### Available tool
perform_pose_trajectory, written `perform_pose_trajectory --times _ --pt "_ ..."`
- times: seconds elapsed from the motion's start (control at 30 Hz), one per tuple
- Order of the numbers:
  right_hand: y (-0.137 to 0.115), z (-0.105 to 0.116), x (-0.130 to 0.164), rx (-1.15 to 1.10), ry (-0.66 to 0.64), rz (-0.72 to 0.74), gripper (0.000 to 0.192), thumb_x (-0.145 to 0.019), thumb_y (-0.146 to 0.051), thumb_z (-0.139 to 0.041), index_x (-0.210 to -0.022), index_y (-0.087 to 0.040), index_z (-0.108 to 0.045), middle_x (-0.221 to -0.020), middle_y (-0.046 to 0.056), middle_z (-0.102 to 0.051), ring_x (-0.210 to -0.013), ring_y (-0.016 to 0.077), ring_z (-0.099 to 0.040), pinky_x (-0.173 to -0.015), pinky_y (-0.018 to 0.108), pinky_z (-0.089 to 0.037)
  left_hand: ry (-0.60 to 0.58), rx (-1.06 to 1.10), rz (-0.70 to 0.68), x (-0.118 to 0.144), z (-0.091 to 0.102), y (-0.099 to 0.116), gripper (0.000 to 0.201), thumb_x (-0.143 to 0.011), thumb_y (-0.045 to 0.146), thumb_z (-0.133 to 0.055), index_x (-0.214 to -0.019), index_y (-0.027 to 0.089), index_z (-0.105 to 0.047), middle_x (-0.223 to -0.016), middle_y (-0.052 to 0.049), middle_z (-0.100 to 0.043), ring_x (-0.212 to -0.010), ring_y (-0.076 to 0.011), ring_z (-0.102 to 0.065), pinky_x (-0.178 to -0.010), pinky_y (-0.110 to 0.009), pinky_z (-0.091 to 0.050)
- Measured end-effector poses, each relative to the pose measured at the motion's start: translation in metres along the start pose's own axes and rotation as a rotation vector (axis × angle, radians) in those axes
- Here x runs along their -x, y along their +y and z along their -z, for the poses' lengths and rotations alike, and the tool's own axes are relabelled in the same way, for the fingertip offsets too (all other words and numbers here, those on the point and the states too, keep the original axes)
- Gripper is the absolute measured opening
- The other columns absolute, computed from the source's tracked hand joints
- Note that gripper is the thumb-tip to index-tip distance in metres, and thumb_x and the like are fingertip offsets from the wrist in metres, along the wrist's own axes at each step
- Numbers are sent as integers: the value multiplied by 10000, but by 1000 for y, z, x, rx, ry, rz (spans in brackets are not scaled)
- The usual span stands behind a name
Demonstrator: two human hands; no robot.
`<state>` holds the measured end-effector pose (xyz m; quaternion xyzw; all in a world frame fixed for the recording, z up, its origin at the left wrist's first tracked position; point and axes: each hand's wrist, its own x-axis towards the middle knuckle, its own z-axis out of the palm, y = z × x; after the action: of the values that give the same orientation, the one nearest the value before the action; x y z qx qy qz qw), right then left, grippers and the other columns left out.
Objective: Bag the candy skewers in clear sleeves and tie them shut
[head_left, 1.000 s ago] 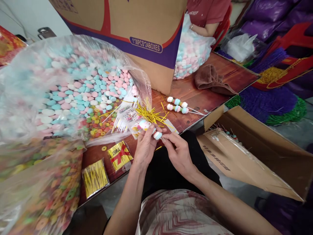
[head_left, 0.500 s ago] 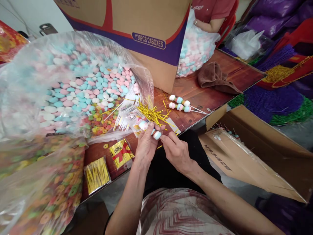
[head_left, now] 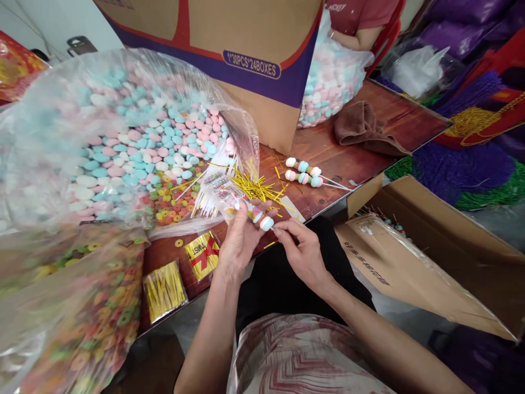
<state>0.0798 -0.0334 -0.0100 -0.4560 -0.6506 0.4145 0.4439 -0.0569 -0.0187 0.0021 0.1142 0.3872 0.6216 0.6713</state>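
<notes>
My left hand [head_left: 237, 241] grips a candy skewer [head_left: 262, 219] with pink, white and blue sweets, held at the near edge of the wooden table [head_left: 361, 153]. My right hand [head_left: 301, 249] pinches the skewer's lower end, just below the blue sweet; what it pinches is too small to tell. Loose gold twist ties [head_left: 254, 189] lie just beyond my hands. Two finished candy skewers [head_left: 303, 172] rest side by side further right on the table.
A big clear bag of pastel sweets [head_left: 123, 142] and ring candies [head_left: 172, 205] fills the left. Packs of gold ties [head_left: 164, 290] lie near the edge. A large carton [head_left: 246, 60], a brown cloth [head_left: 361, 128], another person's arm [head_left: 355, 35] and an open box [head_left: 430, 257] surround.
My hands and the skewer stay close together and shift only slightly; my left hand turns the skewer a little. The view drifts a bit.
</notes>
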Motion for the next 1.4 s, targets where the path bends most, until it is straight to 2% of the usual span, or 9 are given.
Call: perform_pose_trajectory --times 0.13,0.23,0.37,0.5,0.63,0.73,1.0,1.23,1.4 --pt "1 4 0 32 -63 -8 193 -954 -222 -511 -835 -187 -659 -769 13 -611 -721 141 -570 -681 259 -457 90 33 -98 -8 4 4 301 -764 389 -783 -899 150 -660 -853 -55 -716 -814 -195 -708 -705 -289 -529" --pt "0 5 1 143 -83 111 205 -975 -198 -474 -863 -181 -645 -802 31 -616 -747 143 -578 -705 260 -460 122 48 -122 -9 2 1 275 -768 382 -783 -840 151 -653 -762 -24 -679 -753 -167 -696 -644 -256 -515" --pt "0 13 -1 449 -116 278 236 -989 -151 -424 -929 -179 -650 -809 38 -591 -696 124 -557 -633 232 -425 139 87 -160 -9 1 0 327 -793 465 -738 -784 155 -635 -724 -13 -648 -758 -162 -694 -705 -276 -544" --pt "1 21 -2 731 -111 428 275 -979 -101 -402 -913 -183 -656 -752 16 -542 -612 105 -500 -549 233 -351 148 75 -126 -10 2 1 384 -784 522 -720 -759 155 -610 -702 -11 -629 -722 -165 -691 -678 -273 -544" --pt "2 19 -3 825 -90 534 271 -980 -108 -412 -878 -176 -654 -721 8 -532 -559 104 -444 -554 258 -336 174 24 -92 -8 -1 -2 380 -772 490 -747 -729 149 -585 -678 -12 -622 -715 -166 -691 -651 -253 -536" --pt "2 13 -5 845 -92 595 270 -982 -109 -411 -905 -167 -663 -721 18 -547 -583 112 -468 -579 271 -344 149 -2 -71 -5 -6 -6 360 -778 455 -754 -721 150 -572 -647 -2 -609 -647 -134 -660 -604 -223 -516" --pt "3 13 -3 749 -93 472 280 -989 -129 -403 -903 -184 -663 -725 12 -538 -588 100 -482 -552 236 -350 113 45 -8 -5 -5 -1 261 -805 361 -751 -759 160 -590 -668 0 -633 -692 -145 -670 -733 -294 -559" --pt "2 -6 -2 729 9 479 301 -997 -123 -381 -957 -163 -676 -739 35 -563 -633 113 -527 -594 215 -409 52 65 25 -4 -7 -8 255 -786 351 -765 -726 156 -613 -683 -6 -642 -713 -145 -672 -798 -303 -552" --pt "-1 -7 2 646 -32 415 291 -1006 -162 -391 -980 -172 -682 -706 16 -522 -571 102 -469 -546 209 -397 89 80 -7 -2 -5 -1 238 -778 355 -774 -796 170 -626 -752 -6 -665 -816 -178 -702 -799 -305 -543"
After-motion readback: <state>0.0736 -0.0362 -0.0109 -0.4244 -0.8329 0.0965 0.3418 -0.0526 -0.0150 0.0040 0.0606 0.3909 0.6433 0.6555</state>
